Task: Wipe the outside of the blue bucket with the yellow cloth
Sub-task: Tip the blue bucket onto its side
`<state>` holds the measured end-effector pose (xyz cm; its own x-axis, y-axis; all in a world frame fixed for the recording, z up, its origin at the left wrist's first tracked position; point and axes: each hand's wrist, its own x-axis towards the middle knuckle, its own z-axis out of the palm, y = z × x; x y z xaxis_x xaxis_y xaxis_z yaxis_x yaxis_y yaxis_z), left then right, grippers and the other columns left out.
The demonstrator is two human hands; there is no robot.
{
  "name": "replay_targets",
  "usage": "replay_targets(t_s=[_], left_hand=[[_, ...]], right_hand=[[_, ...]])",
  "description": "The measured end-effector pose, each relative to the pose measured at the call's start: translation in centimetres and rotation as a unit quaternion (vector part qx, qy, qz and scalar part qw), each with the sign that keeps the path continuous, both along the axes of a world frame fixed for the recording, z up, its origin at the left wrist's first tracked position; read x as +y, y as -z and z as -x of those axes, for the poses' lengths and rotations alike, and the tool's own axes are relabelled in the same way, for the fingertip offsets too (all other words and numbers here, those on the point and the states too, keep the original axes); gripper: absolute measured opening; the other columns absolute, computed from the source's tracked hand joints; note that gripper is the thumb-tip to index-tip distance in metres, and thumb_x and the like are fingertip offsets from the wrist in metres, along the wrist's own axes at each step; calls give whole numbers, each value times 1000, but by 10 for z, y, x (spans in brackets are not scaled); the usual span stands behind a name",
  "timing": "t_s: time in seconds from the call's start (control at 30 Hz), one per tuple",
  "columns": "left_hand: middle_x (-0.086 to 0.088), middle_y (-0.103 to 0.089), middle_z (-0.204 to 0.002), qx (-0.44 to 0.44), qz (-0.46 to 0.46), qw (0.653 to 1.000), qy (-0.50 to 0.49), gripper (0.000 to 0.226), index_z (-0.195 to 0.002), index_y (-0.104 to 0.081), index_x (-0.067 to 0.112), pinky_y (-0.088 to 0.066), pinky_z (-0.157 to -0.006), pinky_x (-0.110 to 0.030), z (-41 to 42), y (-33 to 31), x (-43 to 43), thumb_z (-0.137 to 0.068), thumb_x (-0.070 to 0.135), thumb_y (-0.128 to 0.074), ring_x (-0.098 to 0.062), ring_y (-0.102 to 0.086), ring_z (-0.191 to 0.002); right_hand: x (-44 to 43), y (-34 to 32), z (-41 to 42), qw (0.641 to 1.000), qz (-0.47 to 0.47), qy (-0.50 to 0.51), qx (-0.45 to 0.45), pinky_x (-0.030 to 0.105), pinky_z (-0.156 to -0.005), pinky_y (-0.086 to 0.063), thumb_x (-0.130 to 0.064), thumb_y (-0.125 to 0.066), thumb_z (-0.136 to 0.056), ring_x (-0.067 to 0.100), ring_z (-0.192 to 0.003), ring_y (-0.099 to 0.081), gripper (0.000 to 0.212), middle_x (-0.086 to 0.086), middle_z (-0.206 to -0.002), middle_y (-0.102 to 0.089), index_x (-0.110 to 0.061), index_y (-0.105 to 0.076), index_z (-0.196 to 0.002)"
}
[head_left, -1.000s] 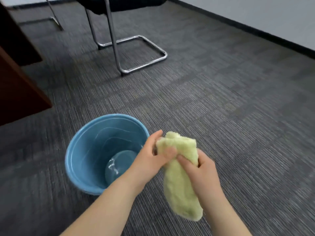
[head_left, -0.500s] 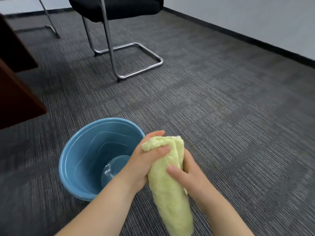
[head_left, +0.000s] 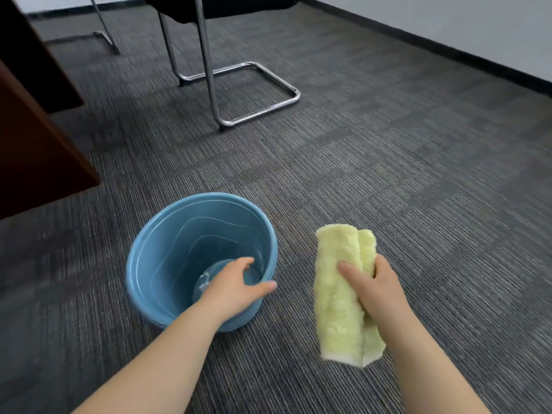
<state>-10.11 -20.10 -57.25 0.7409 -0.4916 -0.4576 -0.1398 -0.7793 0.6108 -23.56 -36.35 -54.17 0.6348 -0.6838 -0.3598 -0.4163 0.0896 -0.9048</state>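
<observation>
The blue bucket [head_left: 167, 264] stands upright on the carpet, with a little water glinting at its bottom. My left hand [head_left: 236, 291] sits over the bucket's near right rim, fingers reaching inside and thumb spread outside; the gap between them is wide and not closed on the wall. To the right of the bucket, my right hand [head_left: 376, 294] grips the folded yellow cloth [head_left: 337, 300] around its middle. The cloth hangs above the floor, apart from the bucket.
A chair with a chrome sled frame [head_left: 257, 94] stands on the grey carpet behind the bucket. A dark wooden desk panel [head_left: 35, 150] rises at the left. A wall with a black skirting board [head_left: 448, 52] runs along the far right.
My left hand has let go of the cloth and moved left onto the bucket's rim. My right hand has carried the cloth to the right, away from the bucket.
</observation>
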Motion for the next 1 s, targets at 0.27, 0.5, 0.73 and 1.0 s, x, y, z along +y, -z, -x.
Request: replay_targets(t_s=[0.27, 0.5, 0.73, 1.0], left_hand=[[2, -62, -110, -92, -86, 986, 112, 27, -108, -54, 26, -40, -73, -29, 6, 5, -7, -84, 36, -48, -19, -55, -97], [-3, -63, -102, -182, -35, 983, -14, 21, -101, -58, 25, -36, -72, -32, -20, -17, 12, -88, 30, -43, -30, -54, -97], [-4, -60, -76, -162, 182, 956, -164, 14, -78, -62, 15, -35, -63, -31, -39, -34, 29, -84, 15, -50, -21, -50, -76], [18, -63, -84, -4, 280, 950, -135, 26, -84, -60, 40, -43, -77, -26, -15, -32, 10, -85, 15, -52, -7, -59, -86]], right_hand=[[3, -3, 1, 999, 33, -19, 9, 23, -54, -43, -29, -67, -73, 11, -74, -60, 20, -2, -84, -61, -28, -49, -83], [4, -14, 1, 999, 45, -9, -10, 22, -51, -41, -28, -66, -74, 11, -68, -59, 18, -2, -79, -60, -27, -49, -78], [9, -21, -3, 997, 73, -31, -6, 25, -53, -42, -25, -65, -75, 12, -68, -59, 15, -3, -77, -60, -28, -51, -76], [11, -16, -3, 995, 94, -19, 9, 28, -59, -45, -22, -63, -76, 11, -70, -57, 14, -5, -77, -60, -28, -51, -74]])
